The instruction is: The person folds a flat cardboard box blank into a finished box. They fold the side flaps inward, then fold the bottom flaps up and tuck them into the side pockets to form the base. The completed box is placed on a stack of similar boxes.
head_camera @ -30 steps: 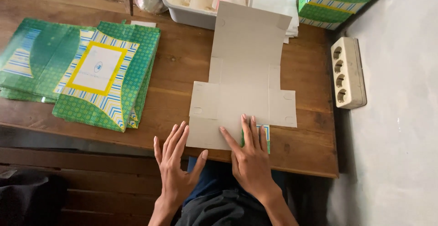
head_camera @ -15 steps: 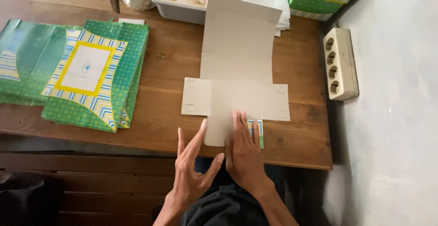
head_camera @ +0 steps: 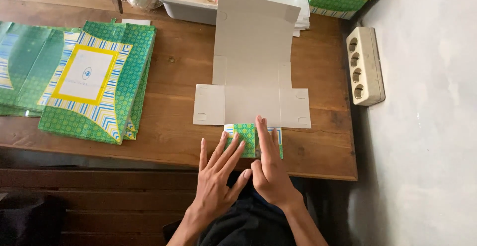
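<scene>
Currently, at lower centre, both hands fold the near flap of the flat grey cardboard box blank (head_camera: 253, 77): left hand (head_camera: 216, 176) fingers spread, right hand (head_camera: 268, 169) fingers together, pressing the green patterned flap (head_camera: 246, 136). Judged next: firm creasing.

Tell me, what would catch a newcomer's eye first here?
Probably the flat grey cardboard box blank spread in the middle of the wooden table, with the left hand and right hand pressing its green patterned flap at the near edge. To the left lies a bright stack of green and yellow printed sheets.
</scene>
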